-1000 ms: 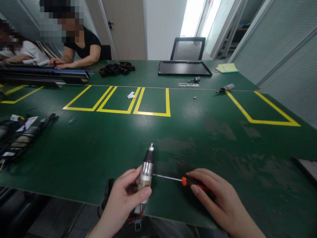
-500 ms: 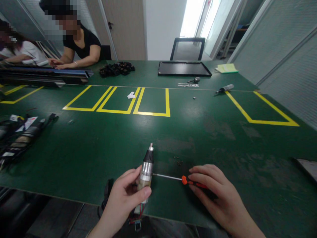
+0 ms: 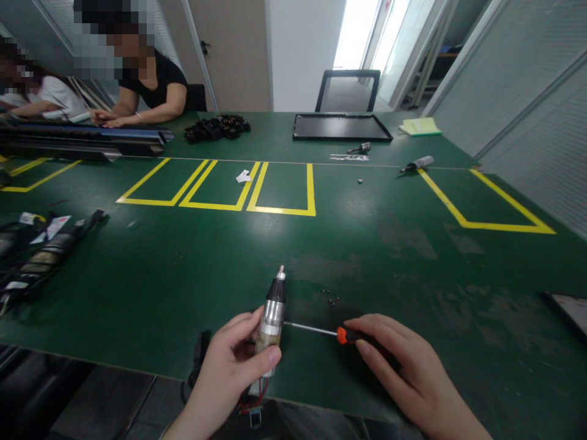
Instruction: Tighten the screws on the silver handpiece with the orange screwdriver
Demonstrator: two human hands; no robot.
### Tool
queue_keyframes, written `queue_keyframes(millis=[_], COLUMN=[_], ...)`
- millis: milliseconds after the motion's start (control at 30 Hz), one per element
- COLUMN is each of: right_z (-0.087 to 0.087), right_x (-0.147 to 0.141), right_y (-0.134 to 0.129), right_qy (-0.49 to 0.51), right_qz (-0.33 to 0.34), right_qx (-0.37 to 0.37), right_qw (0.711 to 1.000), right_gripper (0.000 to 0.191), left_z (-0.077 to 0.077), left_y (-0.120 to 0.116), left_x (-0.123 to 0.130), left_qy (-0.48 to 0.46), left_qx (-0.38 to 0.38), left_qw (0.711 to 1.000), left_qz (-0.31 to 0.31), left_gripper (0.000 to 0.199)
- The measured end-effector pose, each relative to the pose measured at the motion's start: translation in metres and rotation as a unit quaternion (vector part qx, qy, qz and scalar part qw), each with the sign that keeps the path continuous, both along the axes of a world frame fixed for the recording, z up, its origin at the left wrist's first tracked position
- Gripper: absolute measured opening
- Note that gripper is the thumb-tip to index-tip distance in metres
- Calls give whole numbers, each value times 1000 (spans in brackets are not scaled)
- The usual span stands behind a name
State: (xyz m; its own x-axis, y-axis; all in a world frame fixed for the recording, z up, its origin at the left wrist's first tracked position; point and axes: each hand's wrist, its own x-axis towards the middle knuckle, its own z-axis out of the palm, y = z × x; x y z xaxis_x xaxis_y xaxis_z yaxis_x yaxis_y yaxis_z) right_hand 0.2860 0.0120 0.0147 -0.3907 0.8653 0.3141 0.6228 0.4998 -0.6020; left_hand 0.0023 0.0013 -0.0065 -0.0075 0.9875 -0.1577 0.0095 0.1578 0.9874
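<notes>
My left hand (image 3: 238,360) is closed around a cylindrical electric screwdriver body (image 3: 274,311), with a black cone and metal tip pointing away from me. Red wires (image 3: 262,391) and a small board (image 3: 255,418) hang from its rear end, past the table edge. My right hand (image 3: 403,366) grips the black and orange handle of a screwdriver (image 3: 316,330). Its thin shaft reaches left, and the tip meets the side of the metal body. Several tiny screws (image 3: 331,299) lie on the table just beyond the shaft.
Cabled tool bodies (image 3: 41,263) lie at the left. Yellow tape outlines (image 3: 280,211) mark the green table (image 3: 183,256). Farther back are a black pile (image 3: 217,128), a framed panel (image 3: 342,127), another tool body (image 3: 417,164) and a notepad (image 3: 419,126). Two people sit at the far left.
The fingers of my right hand have shifted along the screwdriver handle, and the handle has turned. My left hand and the tool body stay nearly still.
</notes>
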Motion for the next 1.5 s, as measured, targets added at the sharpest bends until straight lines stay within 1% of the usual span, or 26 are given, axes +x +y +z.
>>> queue_keyframes(millis=[133,333,433,600,733,833,900,1033,1100,1200,1267,1333,1500], right_z=[1,-1,-2,-7,-11,-12,-11,-7,-5,-1,2,2,-1], right_x=[0,0,0,2,2,1,1,0,0,-1,0,0,0], right_y=[1,4,5,4,3,3,4,3,2,0,-1,-1,2], right_qy=[12,23,21,-1,-11,-4,5,16,11,-1,5,12,13], right_qz=[16,18,20,-14,-39,-47,-37,2,0,-17,-9,2,-6], right_qx=[1,60,78,97,93,85,69,10,-6,-4,-6,-12,23], right_qw=[1000,998,997,995,995,995,997,1000,1000,1000,1000,1000,1000], right_gripper=[20,23,22,29,20,18,19,24,22,22,20,24,23], left_z=[-1,1,1,0,0,0,0,1,1,1,0,-1,1], left_y=[0,-1,-1,-1,-1,-1,0,0,0,0,0,0,-1], left_x=[0,0,0,-1,-1,0,0,-1,-1,0,0,0,-1], left_qy=[-6,4,6,16,15,9,8,7,6,3,-2,-5,8], left_qx=[-3,0,-3,-3,-3,-6,-5,0,-2,-3,-5,-9,-7], left_qw=[1000,1000,1000,1000,1000,1000,1000,1000,1000,1000,1000,1000,1000], left_qz=[-2,0,-2,5,7,3,-2,-1,-1,-5,-5,-2,-3], left_gripper=[38,39,40,42,42,41,40,39,38,38,40,41,39])
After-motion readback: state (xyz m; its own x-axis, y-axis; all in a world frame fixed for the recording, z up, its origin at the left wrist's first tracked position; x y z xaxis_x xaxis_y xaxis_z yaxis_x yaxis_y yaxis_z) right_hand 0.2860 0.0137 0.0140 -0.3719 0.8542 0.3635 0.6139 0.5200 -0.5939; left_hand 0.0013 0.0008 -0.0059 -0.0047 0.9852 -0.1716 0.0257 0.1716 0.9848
